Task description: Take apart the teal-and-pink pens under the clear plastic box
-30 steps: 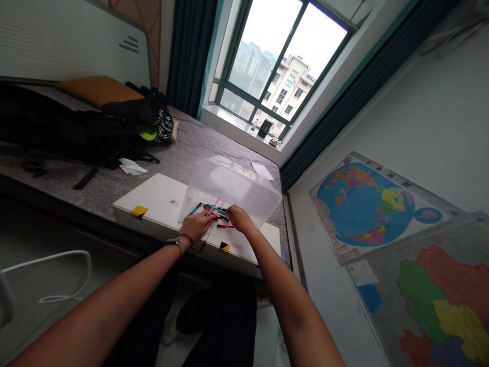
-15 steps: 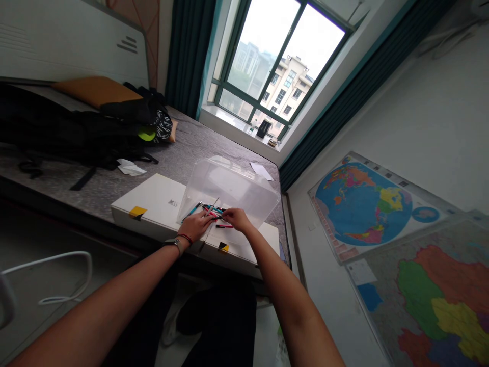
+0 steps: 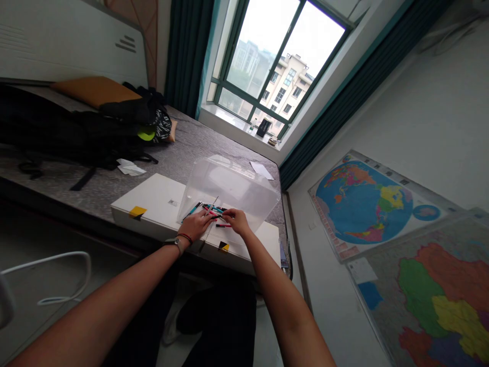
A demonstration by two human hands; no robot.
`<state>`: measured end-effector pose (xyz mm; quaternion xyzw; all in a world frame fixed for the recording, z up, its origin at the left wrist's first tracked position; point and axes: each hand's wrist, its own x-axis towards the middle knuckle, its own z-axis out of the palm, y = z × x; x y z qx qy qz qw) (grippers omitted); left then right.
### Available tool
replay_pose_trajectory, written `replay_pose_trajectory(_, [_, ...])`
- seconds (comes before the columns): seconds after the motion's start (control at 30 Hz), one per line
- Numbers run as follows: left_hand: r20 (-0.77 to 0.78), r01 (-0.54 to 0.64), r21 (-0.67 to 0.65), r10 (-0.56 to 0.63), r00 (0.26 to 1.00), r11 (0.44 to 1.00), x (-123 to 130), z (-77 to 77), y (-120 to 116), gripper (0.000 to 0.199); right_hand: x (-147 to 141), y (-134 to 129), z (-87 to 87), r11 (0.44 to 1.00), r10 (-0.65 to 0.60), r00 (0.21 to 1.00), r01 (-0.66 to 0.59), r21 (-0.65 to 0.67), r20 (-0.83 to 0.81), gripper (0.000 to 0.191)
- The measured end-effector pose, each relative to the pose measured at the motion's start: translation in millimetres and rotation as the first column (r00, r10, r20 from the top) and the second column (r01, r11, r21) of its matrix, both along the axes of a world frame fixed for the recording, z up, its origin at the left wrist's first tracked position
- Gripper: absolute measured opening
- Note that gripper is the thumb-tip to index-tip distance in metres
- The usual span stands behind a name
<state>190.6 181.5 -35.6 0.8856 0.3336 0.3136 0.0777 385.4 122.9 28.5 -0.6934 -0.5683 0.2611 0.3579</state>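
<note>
Left grip (image 3: 196, 226), right grip (image 3: 237, 221) over pens (image 3: 212, 209).

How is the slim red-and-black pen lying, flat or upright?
Flat: the slim red-and-black pen lies lengthwise on the white cardboard box, just below the right hand.

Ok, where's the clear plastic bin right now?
In the head view, the clear plastic bin rests at centre, partly on the flat white cardboard box, just beyond the thin red and teal pens, the left hand and the right hand.
</note>
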Motion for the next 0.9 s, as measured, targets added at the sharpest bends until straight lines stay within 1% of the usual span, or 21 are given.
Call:
replay_pose_trajectory(0.13, [0.016, -0.003, -0.014, 0.003, 1.0, 1.0, 0.2, 0.5, -0.2, 0.046, -1.2, 2.4, 1.9, 1.0, -0.013, 0.998, 0.011, 0.026, 0.068, 0.014])
replay_pose_trajectory(0.23, [0.017, -0.012, -0.005, 0.012, 1.0, 1.0, 0.5, -0.3, 0.0, 0.045, -2.4, 3.2, 3.8, 1.0, -0.002, 0.994, 0.001, 0.009, 0.11, 0.017])
replay_pose_trajectory(0.3, [0.014, -0.011, -0.001, 0.011, 1.0, 1.0, 0.7, -0.6, 0.1, 0.044, -3.8, 2.4, 5.8, 1.0, 0.01, 0.985, -0.007, -0.013, 0.174, 0.018])
replay_pose_trajectory(0.47, [0.007, -0.003, -0.001, 0.003, 1.0, 1.0, 0.7, 0.4, 0.0, 0.044, -8.7, -0.1, 5.6, 0.999, 0.029, 0.92, -0.009, -0.054, 0.39, 0.031])
replay_pose_trajectory(0.57, [0.0, 0.008, 0.007, -0.008, 1.0, 1.0, 0.6, 0.6, 0.4, 0.042, -9.9, 2.1, 1.8, 0.996, 0.059, 0.878, -0.022, -0.083, 0.475, 0.039])
replay_pose_trajectory(0.67, [0.008, 0.018, 0.006, -0.018, 1.0, 1.0, 0.7, -0.2, 1.0, 0.042, -8.3, 4.9, 0.8, 0.991, 0.095, 0.866, -0.038, -0.126, 0.49, 0.048])
replay_pose_trajectory(0.73, [0.018, 0.018, 0.007, -0.019, 1.0, 1.0, 0.9, -0.8, 1.2, 0.042, -6.0, 4.6, 1.9, 0.99, 0.109, 0.892, -0.06, -0.124, 0.438, 0.051])
replay_pose_trajectory(0.77, [0.022, 0.016, 0.009, -0.017, 1.0, 1.0, 1.0, -1.1, 1.2, 0.042, -4.6, 3.6, 2.7, 0.991, 0.108, 0.91, -0.069, -0.111, 0.4, 0.047])
replay_pose_trajectory(0.83, [0.028, 0.012, 0.012, -0.012, 1.0, 1.0, 1.1, -1.3, 1.0, 0.042, -1.8, 0.5, 3.8, 0.993, 0.105, 0.938, -0.084, -0.079, 0.331, 0.032])
replay_pose_trajectory(0.9, [0.029, 0.012, 0.012, -0.012, 1.0, 1.0, 1.1, -1.4, 0.7, 0.043, 0.3, -3.0, 4.4, 0.993, 0.111, 0.949, -0.097, -0.062, 0.295, 0.017])
